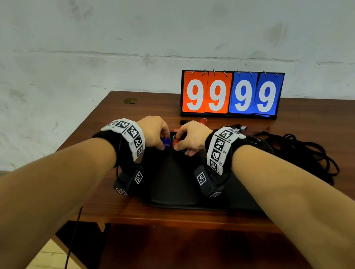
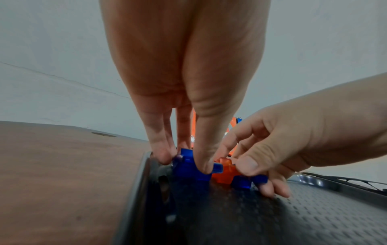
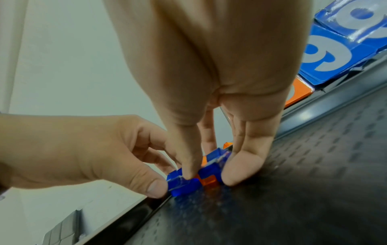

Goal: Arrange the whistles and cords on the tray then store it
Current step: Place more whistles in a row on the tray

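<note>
1. The flat black textured plastic tray (image 1: 171,188) is holding three translucent whistles at its far-left corner.
2. The left hand (image 1: 153,132) is pinching a blue plastic whistle (image 2: 189,167).
3. The right hand (image 1: 191,137) is gripping another blue whistle (image 2: 247,179) — an orange plastic whistle (image 2: 225,170) sitting between.
4. Tangled black cords (image 1: 306,153) are lying right of the tray.

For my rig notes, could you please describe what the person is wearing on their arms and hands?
Both forearms are bare, without sleeves or gloves. Each wrist carries a black band wrapped with white panels printed with black square codes. A small black camera box with code stickers hangs below each wrist, with thin black cables.
</note>
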### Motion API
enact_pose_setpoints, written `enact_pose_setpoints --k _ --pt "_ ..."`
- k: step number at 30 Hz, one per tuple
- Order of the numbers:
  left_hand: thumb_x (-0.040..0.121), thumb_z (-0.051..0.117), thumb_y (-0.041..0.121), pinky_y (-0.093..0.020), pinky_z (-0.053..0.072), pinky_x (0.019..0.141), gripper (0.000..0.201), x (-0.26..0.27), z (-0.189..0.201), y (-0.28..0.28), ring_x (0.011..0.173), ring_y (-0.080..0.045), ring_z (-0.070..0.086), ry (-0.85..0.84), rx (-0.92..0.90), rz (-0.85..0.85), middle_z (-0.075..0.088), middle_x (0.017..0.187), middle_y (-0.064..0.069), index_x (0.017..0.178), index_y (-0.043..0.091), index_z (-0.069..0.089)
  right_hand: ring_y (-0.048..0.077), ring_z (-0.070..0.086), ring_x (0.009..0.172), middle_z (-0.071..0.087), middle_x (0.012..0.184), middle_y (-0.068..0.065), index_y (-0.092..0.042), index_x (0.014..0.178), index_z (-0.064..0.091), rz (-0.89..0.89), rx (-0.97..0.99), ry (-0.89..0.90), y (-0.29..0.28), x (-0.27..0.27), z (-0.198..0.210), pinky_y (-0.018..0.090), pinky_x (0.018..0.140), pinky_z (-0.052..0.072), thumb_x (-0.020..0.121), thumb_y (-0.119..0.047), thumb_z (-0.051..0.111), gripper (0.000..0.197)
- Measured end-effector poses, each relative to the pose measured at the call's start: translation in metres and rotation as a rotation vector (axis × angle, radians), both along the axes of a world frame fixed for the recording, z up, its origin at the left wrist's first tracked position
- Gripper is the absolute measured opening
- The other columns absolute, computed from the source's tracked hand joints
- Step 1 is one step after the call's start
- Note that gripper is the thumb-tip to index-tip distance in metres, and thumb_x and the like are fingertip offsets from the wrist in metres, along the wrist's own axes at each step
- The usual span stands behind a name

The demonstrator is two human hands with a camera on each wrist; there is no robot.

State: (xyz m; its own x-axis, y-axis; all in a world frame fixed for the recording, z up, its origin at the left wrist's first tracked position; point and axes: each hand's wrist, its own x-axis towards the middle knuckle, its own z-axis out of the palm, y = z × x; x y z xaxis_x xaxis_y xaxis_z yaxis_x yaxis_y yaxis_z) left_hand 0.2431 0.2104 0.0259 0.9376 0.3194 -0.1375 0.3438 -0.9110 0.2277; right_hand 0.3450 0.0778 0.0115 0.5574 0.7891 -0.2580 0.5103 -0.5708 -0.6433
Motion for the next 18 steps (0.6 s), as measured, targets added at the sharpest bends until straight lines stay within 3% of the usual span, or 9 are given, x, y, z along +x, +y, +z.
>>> enact_pose_setpoints --k 4,6,10,13,18 --pt "0.075 0.082 0.022 -0.035 0.053 0.092 0.041 0.0 -0.001 0.001 0.1 -0.017 0.065 -0.004 -0.017 -0.022 0.07 0.109 0.001 0.114 0.02 0.07 0.017 0.066 0.068 0.069 0.094 0.008 -0.011 0.118 0.062 -0.01 0.009 -0.028 0.005 -0.002 0.0 0.023 0.056 0.057 0.082 -0.021 0.078 0.041" --pt "0.075 0.082 0.022 -0.035 0.053 0.093 0.041 0.0 -0.001 0.002 0.1 -0.017 0.065 -0.009 -0.021 -0.027 0.07 0.109 0.0 0.114 0.019 0.07 0.017 0.067 0.073 0.068 0.099 0.007 -0.01 0.122 0.062 0.008 -0.006 -0.042 0.005 -0.001 0.002 0.025 0.061 0.059 0.078 -0.019 0.081 0.049" --pt "0.075 0.083 0.021 -0.034 0.051 0.094 0.044 0.0 -0.002 0.005 0.101 -0.017 0.064 -0.018 -0.028 -0.02 0.069 0.111 -0.001 0.116 0.018 0.069 0.027 0.071 0.089 0.062 0.098 0.004 -0.007 0.132 0.056 0.01 -0.063 -0.032 0.002 0.006 0.006 0.036 0.079 0.061 0.074 0.0 0.081 0.063" --pt "0.074 0.083 0.021 -0.033 0.05 0.095 0.047 0.001 -0.002 0.007 0.104 -0.018 0.063 -0.015 -0.03 -0.022 0.068 0.114 -0.001 0.119 0.017 0.068 0.029 0.07 0.094 0.065 0.112 0.011 -0.009 0.129 0.059 0.007 -0.082 -0.057 0.0 0.01 0.005 0.039 0.082 0.06 0.074 -0.003 0.081 0.06" --pt "0.075 0.083 0.021 -0.03 0.049 0.095 0.048 0.002 -0.002 0.008 0.106 -0.017 0.063 -0.016 -0.036 -0.037 0.068 0.117 0.0 0.121 0.017 0.067 0.019 0.069 0.08 0.069 0.099 0.01 -0.008 0.124 0.061 0.021 -0.077 -0.056 0.002 0.014 0.001 0.031 0.071 0.059 0.075 -0.011 0.083 0.054"
